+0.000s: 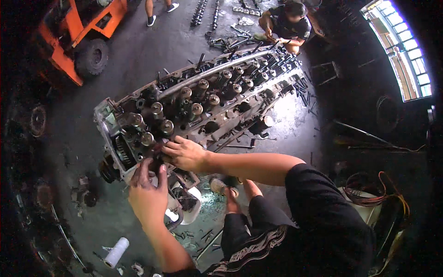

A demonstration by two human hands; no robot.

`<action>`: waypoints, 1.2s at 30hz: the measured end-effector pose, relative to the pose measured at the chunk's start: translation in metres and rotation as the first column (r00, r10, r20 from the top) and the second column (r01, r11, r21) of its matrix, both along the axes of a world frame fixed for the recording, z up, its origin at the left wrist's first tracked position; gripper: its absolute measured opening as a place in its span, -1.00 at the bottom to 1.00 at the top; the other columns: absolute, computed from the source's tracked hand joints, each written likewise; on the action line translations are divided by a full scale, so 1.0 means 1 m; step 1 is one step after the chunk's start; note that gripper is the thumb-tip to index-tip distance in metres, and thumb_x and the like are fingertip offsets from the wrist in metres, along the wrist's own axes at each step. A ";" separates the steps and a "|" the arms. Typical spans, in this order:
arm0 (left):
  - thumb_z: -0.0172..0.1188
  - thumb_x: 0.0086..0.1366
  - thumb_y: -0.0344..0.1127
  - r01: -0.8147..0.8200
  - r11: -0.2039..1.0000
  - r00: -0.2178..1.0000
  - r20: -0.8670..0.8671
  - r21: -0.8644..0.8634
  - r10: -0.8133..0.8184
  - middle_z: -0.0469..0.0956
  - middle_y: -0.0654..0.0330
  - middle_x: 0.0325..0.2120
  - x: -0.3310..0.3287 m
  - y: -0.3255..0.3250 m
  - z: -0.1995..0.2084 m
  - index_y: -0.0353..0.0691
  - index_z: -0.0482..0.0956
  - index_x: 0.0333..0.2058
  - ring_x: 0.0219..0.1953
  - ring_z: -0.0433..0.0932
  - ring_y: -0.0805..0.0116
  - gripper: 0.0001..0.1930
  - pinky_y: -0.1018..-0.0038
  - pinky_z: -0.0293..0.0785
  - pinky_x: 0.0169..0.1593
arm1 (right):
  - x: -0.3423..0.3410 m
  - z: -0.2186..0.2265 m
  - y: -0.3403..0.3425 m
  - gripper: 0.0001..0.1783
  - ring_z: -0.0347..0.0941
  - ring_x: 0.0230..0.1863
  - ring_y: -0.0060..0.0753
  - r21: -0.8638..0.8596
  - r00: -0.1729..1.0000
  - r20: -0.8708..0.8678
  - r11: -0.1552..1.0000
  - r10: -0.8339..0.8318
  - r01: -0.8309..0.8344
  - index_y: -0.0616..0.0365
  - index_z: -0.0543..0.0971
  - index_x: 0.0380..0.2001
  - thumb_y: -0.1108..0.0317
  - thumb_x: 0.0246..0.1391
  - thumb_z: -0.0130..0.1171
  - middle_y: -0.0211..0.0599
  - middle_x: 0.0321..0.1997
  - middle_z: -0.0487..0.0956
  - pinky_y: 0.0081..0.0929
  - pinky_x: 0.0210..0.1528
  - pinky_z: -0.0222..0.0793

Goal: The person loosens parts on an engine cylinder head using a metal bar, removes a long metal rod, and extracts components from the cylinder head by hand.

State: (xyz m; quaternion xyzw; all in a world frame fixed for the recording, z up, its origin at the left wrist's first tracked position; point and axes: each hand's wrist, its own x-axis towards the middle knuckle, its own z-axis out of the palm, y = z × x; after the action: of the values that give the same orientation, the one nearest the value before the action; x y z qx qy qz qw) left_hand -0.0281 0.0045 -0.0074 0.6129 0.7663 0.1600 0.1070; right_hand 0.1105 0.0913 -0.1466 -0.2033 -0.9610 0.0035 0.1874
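Observation:
A large engine cylinder head (pixel 217 127) with rows of valve springs (pixel 197 110) lies slanting across the middle of the view. At its near left end my left hand (pixel 150 196) reaches in from below, thumb and fingers bent about a small dark spot by the edge. My right hand (pixel 187 154) comes in from the right, its fingers curled down on the same spot beside the nearest springs. What the fingers hold there is hidden by the hands and shadow. Close to my left hand, a gear (pixel 123 151) shows inside the end housing.
A person (pixel 288 27) crouches past the far end beside loose metal parts. An orange forklift (pixel 69 41) stands at upper left. A pale container (pixel 191 207) sits below the engine, a white roll (pixel 116 253) lies at lower left, and cables (pixel 369 196) hang at right.

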 end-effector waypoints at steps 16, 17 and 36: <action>0.26 0.11 -0.15 -0.042 0.992 0.999 0.021 0.119 0.039 0.58 0.12 -0.29 -0.013 -0.006 -0.007 -0.08 0.50 -0.06 -0.29 0.57 0.10 -0.60 0.25 0.51 -0.26 | -0.013 0.011 -0.010 -0.65 0.30 -0.08 -0.34 -0.188 0.975 0.132 0.961 -0.179 0.202 0.03 0.56 -0.16 0.18 -0.04 0.06 -0.31 -0.10 0.43 -0.33 -0.13 0.18; 0.26 0.11 -0.15 -0.044 0.993 0.999 0.019 0.111 0.042 0.58 0.12 -0.29 -0.014 -0.008 -0.010 -0.08 0.50 -0.06 -0.29 0.57 0.10 -0.60 0.25 0.51 -0.26 | -0.014 0.010 -0.010 -0.64 0.30 -0.08 -0.34 -0.196 0.977 0.095 0.958 -0.193 0.208 0.06 0.55 -0.18 0.17 -0.05 0.07 -0.30 -0.09 0.43 -0.34 -0.12 0.18; 0.27 0.11 -0.23 0.025 0.984 0.999 0.036 0.179 -0.032 0.57 0.12 -0.31 -0.012 -0.004 -0.013 -0.12 0.48 -0.06 -0.35 0.58 0.15 -0.60 0.26 0.50 -0.29 | -0.009 0.013 0.001 -0.71 0.31 -0.11 -0.41 -0.069 0.995 0.087 0.996 -0.058 0.064 0.05 0.59 -0.28 0.19 -0.06 0.07 -0.36 -0.23 0.46 -0.45 -0.16 0.18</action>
State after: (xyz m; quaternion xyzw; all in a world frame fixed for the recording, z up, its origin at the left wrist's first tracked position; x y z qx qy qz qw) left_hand -0.0401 0.0008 -0.0205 0.6277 0.7378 0.2384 0.0688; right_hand 0.1017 0.0923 -0.1335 -0.2390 -0.9608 0.0236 0.1389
